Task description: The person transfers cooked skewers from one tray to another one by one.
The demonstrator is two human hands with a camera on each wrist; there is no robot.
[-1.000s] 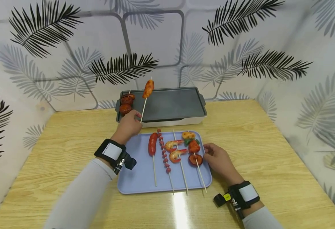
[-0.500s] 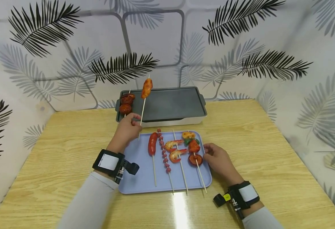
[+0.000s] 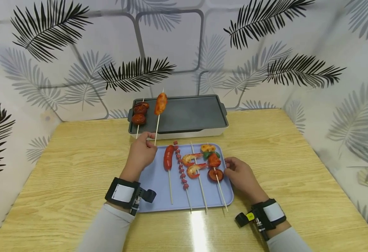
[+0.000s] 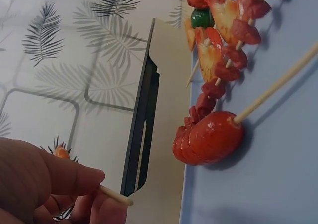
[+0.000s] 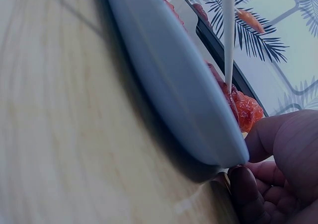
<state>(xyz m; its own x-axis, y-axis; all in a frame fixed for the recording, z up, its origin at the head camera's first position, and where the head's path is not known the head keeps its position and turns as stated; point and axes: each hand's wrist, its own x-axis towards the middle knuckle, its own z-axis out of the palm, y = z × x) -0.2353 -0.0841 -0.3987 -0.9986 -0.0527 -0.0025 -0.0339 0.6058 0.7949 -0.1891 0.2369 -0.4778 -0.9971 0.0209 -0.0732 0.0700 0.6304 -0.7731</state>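
My left hand [image 3: 141, 152] pinches the lower stick of a skewer with one orange-brown piece, like a chicken wing [image 3: 161, 104]. That skewer stands tilted upward, its meat in front of the dark griddle plate [image 3: 190, 112] in the head view. In the left wrist view, the stick's blunt end [image 4: 119, 196] pokes out between thumb and fingers. My right hand [image 3: 240, 175] grips the right rim of the lilac tray [image 3: 154, 178], thumb above and a finger below in the right wrist view. On the tray lie a sausage skewer [image 3: 168, 157], a small-piece meat skewer [image 3: 182, 175], a shrimp skewer [image 3: 192, 170] and a mixed skewer [image 3: 214, 161].
At the griddle's left end lies a skewer with round brown pieces [image 3: 139, 119]. The griddle has a white base [image 3: 196, 133] and stands at the back of the wooden table [image 3: 278, 150], against a leaf-patterned wall [image 3: 184, 45]. Several stick ends overhang the tray's front rim.
My left hand has drawn back a little toward me, and the chicken-wing skewer has come lower with it. My right hand stays at the tray's rim.
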